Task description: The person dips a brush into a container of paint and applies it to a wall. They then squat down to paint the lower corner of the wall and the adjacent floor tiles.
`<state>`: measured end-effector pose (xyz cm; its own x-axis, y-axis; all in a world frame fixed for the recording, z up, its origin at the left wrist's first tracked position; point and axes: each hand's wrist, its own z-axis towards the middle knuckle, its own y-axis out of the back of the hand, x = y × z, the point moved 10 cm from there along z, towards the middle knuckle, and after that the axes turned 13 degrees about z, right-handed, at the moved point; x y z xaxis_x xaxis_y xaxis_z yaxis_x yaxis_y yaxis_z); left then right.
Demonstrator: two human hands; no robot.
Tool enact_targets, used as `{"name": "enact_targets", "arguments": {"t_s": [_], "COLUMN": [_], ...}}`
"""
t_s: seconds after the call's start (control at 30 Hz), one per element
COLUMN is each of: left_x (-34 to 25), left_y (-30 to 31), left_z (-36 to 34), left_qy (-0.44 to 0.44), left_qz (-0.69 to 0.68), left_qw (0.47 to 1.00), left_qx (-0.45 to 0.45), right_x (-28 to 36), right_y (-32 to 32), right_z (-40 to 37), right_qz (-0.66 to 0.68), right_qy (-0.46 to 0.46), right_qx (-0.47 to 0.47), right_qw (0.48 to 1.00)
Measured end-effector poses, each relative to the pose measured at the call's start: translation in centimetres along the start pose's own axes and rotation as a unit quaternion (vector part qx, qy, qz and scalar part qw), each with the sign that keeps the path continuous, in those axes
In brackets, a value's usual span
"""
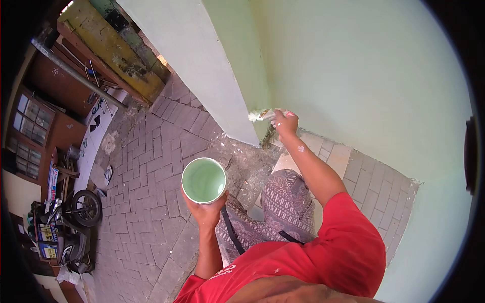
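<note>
Left side of view: my left hand (206,214) is closed around the near, lower side of a round tub (193,177), its mouth turned up towards me, pale green inside; how the fingers sit underneath is hidden. Further right and higher in view, well apart from the tub: the brush (263,115), long axis running nearly level across the view, bristles at the left end, handle to the right. The bristles lie at the edge where the pale wall face (217,76) meets the narrow green face (241,55); cannot tell whether they press on it. Next rightward, my right hand (286,123) grips the handle, clearly the nearer hand to that edge. Furthest right, the broad green wall (364,76) rises beside my right forearm.
</note>
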<state>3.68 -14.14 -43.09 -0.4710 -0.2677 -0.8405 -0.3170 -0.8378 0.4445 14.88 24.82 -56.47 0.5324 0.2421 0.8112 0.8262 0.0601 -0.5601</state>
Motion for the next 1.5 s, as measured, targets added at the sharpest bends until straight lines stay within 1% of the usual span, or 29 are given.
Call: {"name": "enact_targets", "arguments": {"t_s": [0.03,0.07,0.1,0.17,0.2,0.3,0.37,0.4,0.47,0.57,0.6,0.67,0.77,0.8,0.83,0.87,0.93,0.97,1.0,1.03,1.1,1.13,1.17,1.2,1.23,1.33,1.37,1.43,1.5], "left_x": [0.4,0.6,0.5,0.3,0.3,0.8,0.9,0.8,0.7,1.1,1.4,2.1,3.0,3.0,2.9,3.0,3.0,3.2,3.6,4.0,4.2,3.8,3.7,3.4,3.1,3.1,3.0,2.8,2.4], "left_y": [0.2,0.3,0.2,0.4,0.5,0.4,0.1,-0.1,-0.2,-0.4,-0.1,0.3,0.4,0.5,0.8,0.6,0.2,-0.2,-0.5,-1.2,-2.0,-2.1,-2.3,-2.6,-2.7,-4.0,-4.2,-4.7,-5.1], "left_z": [0.0,0.0,0.1,0.3,0.4,0.3,0.4,0.3,0.3,0.0,-0.2,-0.4,-0.7,-0.7,-0.8,-0.9,-0.5,-0.5,-0.5,-0.4,-0.6,-0.3,-0.2,-0.2,-0.3,0.3,0.5,1.0,1.5], "left_qy": [0.01,0.011,0.001,-0.006,0.005,0.011,0.004,0.006,0.01,0.015,0.016,0.017,0.014,0.007,0.002,0.006,0.015,0.019,0.029,0.038,0.055,0.063,0.063,0.058,0.056,0.065,0.067,0.059,0.055], "left_qz": [0.002,0.001,0.0,0.0,-0.004,0.002,0.011,0.014,0.02,0.004,0.014,0.024,0.055,0.061,0.067,0.076,0.091,0.098,0.094,0.09,0.091,0.084,0.086,0.091,0.098,0.093,0.089,0.088,0.104], "left_qw": [1.0,1.0,1.0,1.0,1.0,1.0,1.0,1.0,1.0,1.0,1.0,1.0,0.998,0.998,0.997,0.997,0.996,0.995,0.995,0.995,0.994,0.994,0.994,0.994,0.993,0.993,0.993,0.994,0.993], "left_qx": [-0.004,-0.002,0.0,0.003,0.006,0.013,0.017,0.013,0.01,0.017,0.009,0.003,0.004,-0.02,-0.042,-0.033,-0.02,-0.013,-0.008,-0.004,0.009,0.012,0.013,0.016,0.02,0.027,0.027,0.02,0.03], "right_x": [-0.7,0.6,1.7,7.4,10.5,23.0,29.4,31.1,33.6,28.1,23.7,13.6,-3.1,-7.7,-10.6,-11.9,-12.4,-13.4,-13.1,-13.0,-11.7,-10.5,-6.1,-0.2,3.5,12.2,14.8,18.4,16.7], "right_y": [1.4,1.2,0.4,-5.5,-8.8,-16.9,-20.4,-21.7,-22.9,-20.2,-19.1,-13.7,-1.1,3.3,7.0,9.2,12.3,13.1,13.1,12.9,9.1,5.6,1.5,-2.6,-5.0,-8.7,-9.5,-11.3,-11.0], "right_z": [1.0,1.4,2.1,1.8,1.7,-3.5,-4.4,-4.6,-4.8,-1.0,-0.6,1.4,3.4,3.8,3.8,3.7,3.9,4.6,6.2,8.2,10.3,11.5,11.1,9.3,8.5,8.7,8.4,7.2,8.4], "right_qz": [-0.002,-0.216,-0.419,-0.395,-0.303,-0.117,0.094,0.092,0.269,0.338,0.338,0.352,0.278,0.202,0.124,0.125,-0.068,-0.069,-0.203,-0.334,-0.347,-0.261,-0.225,-0.247,-0.182,0.015,0.011,0.218,0.24], "right_qy": [-0.001,0.04,0.078,0.086,0.131,0.14,0.253,0.251,0.233,0.189,0.097,0.0,-0.074,-0.079,-0.086,-0.094,-0.081,-0.089,-0.058,-0.027,-0.002,-0.021,0.029,0.031,0.034,0.063,0.064,0.062,0.044], "right_qx": [-0.003,0.001,0.008,0.057,0.08,0.126,0.209,0.209,0.233,0.215,0.203,0.154,0.014,-0.028,-0.073,-0.083,-0.1,-0.108,-0.092,-0.071,-0.052,0.002,0.01,0.049,0.079,0.168,0.169,0.255,0.246], "right_qw": [1.0,0.976,0.905,0.913,0.941,0.975,0.94,0.941,0.905,0.896,0.914,0.923,0.958,0.976,0.986,0.984,0.989,0.988,0.973,0.939,0.936,0.965,0.974,0.967,0.98,0.984,0.984,0.94,0.938]}}
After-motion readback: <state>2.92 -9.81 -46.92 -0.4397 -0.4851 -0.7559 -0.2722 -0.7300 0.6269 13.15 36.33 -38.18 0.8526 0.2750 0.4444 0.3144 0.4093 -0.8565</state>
